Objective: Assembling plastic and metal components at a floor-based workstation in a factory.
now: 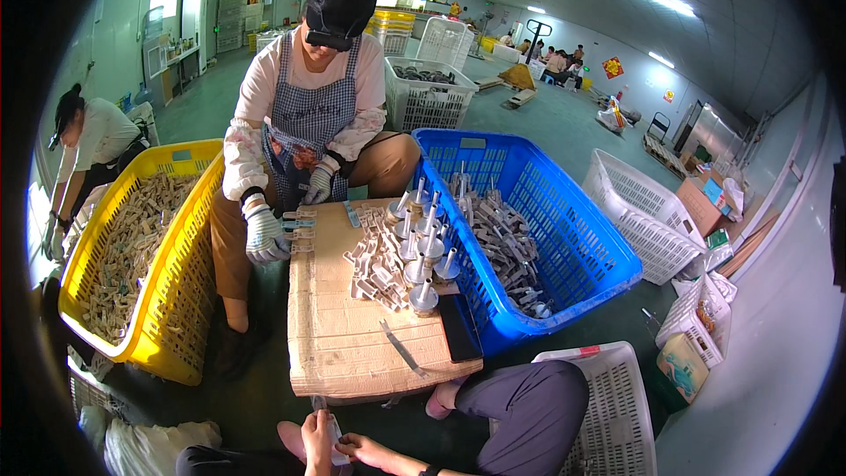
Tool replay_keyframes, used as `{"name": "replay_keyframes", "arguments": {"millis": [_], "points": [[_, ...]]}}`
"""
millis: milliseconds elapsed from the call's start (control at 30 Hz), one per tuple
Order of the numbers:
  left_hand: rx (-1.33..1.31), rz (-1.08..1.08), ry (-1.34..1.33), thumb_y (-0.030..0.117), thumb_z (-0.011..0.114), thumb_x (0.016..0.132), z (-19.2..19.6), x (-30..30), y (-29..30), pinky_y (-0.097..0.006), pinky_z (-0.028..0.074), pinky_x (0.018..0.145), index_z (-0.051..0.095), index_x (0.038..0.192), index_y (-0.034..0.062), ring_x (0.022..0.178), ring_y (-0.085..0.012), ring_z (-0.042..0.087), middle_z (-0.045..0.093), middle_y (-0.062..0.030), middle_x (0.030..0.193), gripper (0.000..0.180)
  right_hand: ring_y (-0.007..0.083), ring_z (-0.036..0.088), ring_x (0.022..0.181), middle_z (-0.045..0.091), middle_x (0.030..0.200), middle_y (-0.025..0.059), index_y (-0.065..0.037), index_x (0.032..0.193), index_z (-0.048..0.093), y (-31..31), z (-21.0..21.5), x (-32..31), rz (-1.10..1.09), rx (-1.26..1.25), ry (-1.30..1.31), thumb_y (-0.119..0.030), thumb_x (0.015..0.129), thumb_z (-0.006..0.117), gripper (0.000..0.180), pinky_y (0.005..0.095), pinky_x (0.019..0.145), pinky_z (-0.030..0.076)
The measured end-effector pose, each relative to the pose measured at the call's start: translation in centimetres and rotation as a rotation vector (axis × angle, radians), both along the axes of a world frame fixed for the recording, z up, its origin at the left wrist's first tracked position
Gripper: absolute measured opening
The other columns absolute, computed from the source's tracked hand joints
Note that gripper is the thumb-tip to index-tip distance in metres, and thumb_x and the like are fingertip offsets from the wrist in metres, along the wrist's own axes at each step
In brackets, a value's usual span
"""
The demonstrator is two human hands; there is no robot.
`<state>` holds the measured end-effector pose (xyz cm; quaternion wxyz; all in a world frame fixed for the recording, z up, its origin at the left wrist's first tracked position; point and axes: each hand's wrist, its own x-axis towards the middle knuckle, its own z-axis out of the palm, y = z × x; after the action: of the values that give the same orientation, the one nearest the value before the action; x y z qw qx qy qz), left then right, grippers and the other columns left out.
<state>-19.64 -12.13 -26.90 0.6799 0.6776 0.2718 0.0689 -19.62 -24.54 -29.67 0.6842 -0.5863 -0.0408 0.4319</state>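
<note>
Filling the left of the frame, a yellow crate [176, 300] holds pale small parts, and a person in a white top [92, 145] bends over its far end at the upper left. Just right of it, a co-worker in a checked apron [308, 115] sits behind a cardboard-covered table [352, 335], gloved hands on a short row of pale clips [298, 229]. At the bottom edge, left of centre, the wearer's left hand [315, 432] and right hand [357, 448] meet, fingers curled around a small pale part [336, 437]; how tightly they close I cannot tell. On the table's middle lie a heap of pale parts [374, 269] and upright metal pins on round bases [423, 251]. Right of the table a blue crate [564, 247] holds grey metal pieces, and white baskets [643, 211] stand further right
</note>
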Motion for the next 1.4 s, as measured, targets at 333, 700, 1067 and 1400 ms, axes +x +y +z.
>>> {"name": "replay_keyframes", "arguments": {"millis": [333, 700, 1067, 1400], "points": [[0.018, 0.015, 0.011, 0.023, 0.049, 0.088, -1.1, -0.4, 0.7, -0.025, 0.043, 0.065, 0.060, 0.090, -0.0041, 0.071, -0.0138, 0.056, 0.062, -0.0085, 0.080, 0.029, 0.0081, 0.049, 0.074, 0.056, 0.084, -0.0004, -0.005, 0.096, 0.055, 0.2, -0.7, -0.4, 0.034, 0.001, -0.020, -0.032, 0.086, 0.057, 0.030, 0.0217, 0.066, 0.041], [0.076, 0.005, 0.056, 0.026, 0.051, 0.087, -0.8, -0.4, 0.4, -0.025, 0.043, 0.072, 0.060, 0.093, -0.0037, 0.081, -0.0141, 0.056, 0.063, -0.0092, 0.086, 0.031, 0.0121, 0.054, 0.088, 0.056, 0.097, 0.0061, 0.000, 0.104, 0.052, -0.2, 2.0, -0.1, 0.071, -0.085, 0.029, -0.026, 0.088, 0.054, 0.031, 0.0247, 0.077, 0.045], [0.080, -0.011, 0.073, 0.026, 0.049, 0.088, 0.0, -0.3, 0.2, -0.025, 0.043, 0.072, 0.060, 0.092, -0.0025, 0.080, -0.0144, 0.055, 0.062, -0.0084, 0.086, 0.030, 0.0102, 0.053, 0.087, 0.055, 0.096, 0.0052, 0.000, 0.104, 0.052, -0.3, 2.5, 0.1, 0.087, -0.099, 0.013, -0.026, 0.088, 0.054, 0.030, 0.0227, 0.076, 0.045], [0.076, 0.009, 0.042, 0.026, 0.051, 0.087, -1.1, -0.5, 0.4, -0.028, 0.045, 0.075, 0.060, 0.095, -0.0034, 0.083, -0.0192, 0.060, 0.064, -0.0117, 0.087, 0.032, 0.0093, 0.053, 0.087, 0.056, 0.096, 0.0042, -0.001, 0.105, 0.052, -0.3, 2.5, -0.1, 0.075, -0.090, 0.023, -0.027, 0.087, 0.055, 0.032, 0.0218, 0.074, 0.045]]}}
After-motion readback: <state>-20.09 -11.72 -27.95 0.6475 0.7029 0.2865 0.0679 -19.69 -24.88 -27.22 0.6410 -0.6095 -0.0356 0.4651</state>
